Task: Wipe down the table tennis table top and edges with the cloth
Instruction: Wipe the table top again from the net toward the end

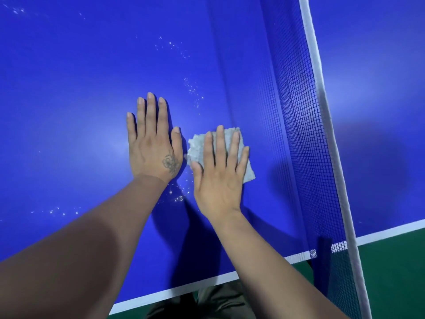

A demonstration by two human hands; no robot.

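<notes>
A blue table tennis table top (80, 100) fills the view, with a white line along its near edge (184, 290). My right hand (220, 171) lies flat, fingers spread, pressing a small grey cloth (197, 146) onto the top near the net. My left hand (154, 143) rests flat on the bare table just left of the cloth, holding nothing, fingers together. Small water droplets (192, 90) dot the surface beyond the hands and droplets (178, 196) also lie between my wrists.
The dark net (299, 125) with its white top band (322, 93) runs along the right, with the table's other half behind it. Green floor (391, 268) shows beyond the near edge. My trousers (218, 302) are visible below the edge.
</notes>
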